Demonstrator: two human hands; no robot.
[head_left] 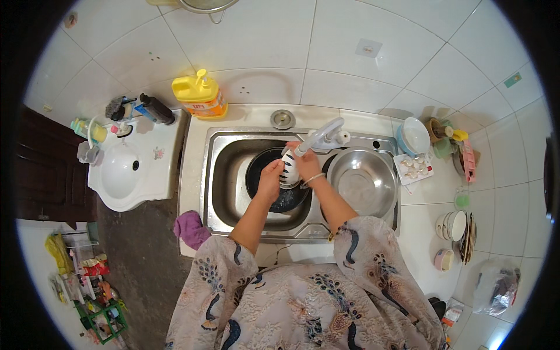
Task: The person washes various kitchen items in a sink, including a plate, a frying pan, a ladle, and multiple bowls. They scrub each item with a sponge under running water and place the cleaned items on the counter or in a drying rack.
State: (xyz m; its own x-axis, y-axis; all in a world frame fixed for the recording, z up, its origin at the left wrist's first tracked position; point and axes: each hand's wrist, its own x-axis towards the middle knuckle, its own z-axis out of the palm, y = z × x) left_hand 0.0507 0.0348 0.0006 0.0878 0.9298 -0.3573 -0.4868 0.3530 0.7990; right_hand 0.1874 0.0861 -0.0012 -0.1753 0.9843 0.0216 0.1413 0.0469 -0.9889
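Observation:
A white bowl with dark leaf-like marks (289, 170) is tilted between my hands above the left sink basin (227, 198). My left hand (270, 179) is closed on its left side, thumb against the outer wall. On the far right side my right hand (305, 163) is closed around the bowl, partly behind the white faucet spout (319, 137). A bracelet circles the right wrist. Below the bowl, a black round pan (286, 203) with some water in it stands in the basin. Whether water runs from the spout, I cannot tell.
A large steel bowl (360, 186) fills the right basin. A yellow pump jug (199, 96) stands behind the sink on the left. A purple cloth (191, 230) lies at the counter's left front. Stacked bowls (452, 226) and a white tray (415, 169) are on the right counter.

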